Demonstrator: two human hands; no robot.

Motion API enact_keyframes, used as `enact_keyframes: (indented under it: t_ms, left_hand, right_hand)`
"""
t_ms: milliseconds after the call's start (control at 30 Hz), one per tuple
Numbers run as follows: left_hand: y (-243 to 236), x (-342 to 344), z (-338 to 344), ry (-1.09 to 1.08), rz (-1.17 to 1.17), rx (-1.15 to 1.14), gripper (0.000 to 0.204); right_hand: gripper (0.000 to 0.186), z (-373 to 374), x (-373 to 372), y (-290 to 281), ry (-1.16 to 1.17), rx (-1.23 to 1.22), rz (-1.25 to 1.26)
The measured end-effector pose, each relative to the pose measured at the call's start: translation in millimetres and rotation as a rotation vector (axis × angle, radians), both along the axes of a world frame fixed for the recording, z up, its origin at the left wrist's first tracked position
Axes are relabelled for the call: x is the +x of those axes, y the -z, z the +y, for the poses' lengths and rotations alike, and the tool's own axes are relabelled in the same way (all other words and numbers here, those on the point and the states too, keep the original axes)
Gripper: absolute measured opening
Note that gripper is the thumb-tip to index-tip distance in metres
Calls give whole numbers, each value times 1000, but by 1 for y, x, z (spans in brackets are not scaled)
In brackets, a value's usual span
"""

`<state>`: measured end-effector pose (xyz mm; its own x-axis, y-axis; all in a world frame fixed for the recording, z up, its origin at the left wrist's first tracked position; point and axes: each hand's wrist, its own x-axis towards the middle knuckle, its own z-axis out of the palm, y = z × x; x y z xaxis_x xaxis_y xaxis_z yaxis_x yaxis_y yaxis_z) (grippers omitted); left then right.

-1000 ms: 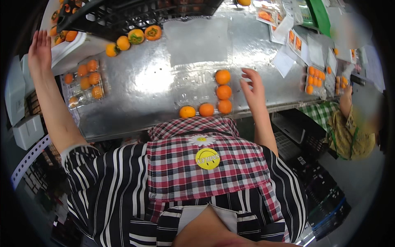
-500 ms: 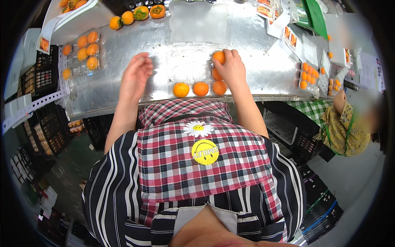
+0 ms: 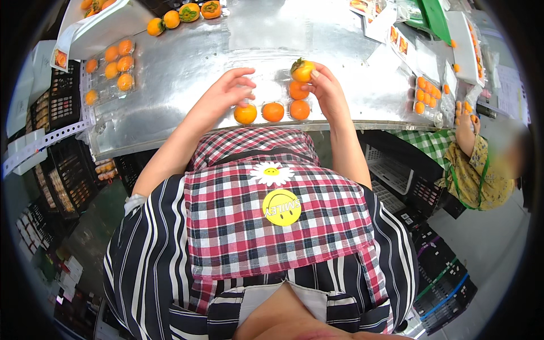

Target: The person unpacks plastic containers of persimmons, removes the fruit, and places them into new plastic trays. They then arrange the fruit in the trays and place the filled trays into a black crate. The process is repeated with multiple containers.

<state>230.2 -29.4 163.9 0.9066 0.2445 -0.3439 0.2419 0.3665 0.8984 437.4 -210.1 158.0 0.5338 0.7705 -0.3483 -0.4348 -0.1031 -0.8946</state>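
Note:
My right hand [image 3: 330, 96] pinches an orange persimmon [image 3: 302, 70] whose green leafy calyx is turned toward the far left. Just below it, two more persimmons [image 3: 299, 110] stand in a column, my fingers close beside the upper one. A clear plastic tray [image 3: 262, 90] lies under the fruit and is hard to make out against the shiny metal. Along its near side sit a middle persimmon [image 3: 273, 112] and a left persimmon [image 3: 245, 114]. My left hand [image 3: 221, 97] hovers over the left one, fingers apart and holding nothing.
At left, a clear tray of persimmons [image 3: 119, 65] rests on the metal table [image 3: 170, 85]. Several loose persimmons [image 3: 171, 19] line the far edge near a white box [image 3: 107, 34]. At right are printed labels [image 3: 398, 41], another filled tray [image 3: 428, 95] and a co-worker's hand [image 3: 467, 120].
My left hand has moved right, from bare table to above the left persimmon. The top-right persimmon, earlier under my right hand, is now pinched and tilted with its calyx showing.

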Motion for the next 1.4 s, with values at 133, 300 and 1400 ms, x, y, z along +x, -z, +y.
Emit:
enact_keyframes:
  t_ms: [133, 300, 1400]
  left_hand:
    - [-19, 19, -11, 68, -85, 46, 54]
    - [1, 13, -1, 8, -173, -463, 48]
    - [5, -2, 3, 22, -305, -686, 64]
  right_hand:
    - [43, 15, -34, -25, -181, -48, -191]
    - [40, 26, -62, -44, -191, -116, -391]
    - [51, 41, -70, -48, -345, 29, -961]
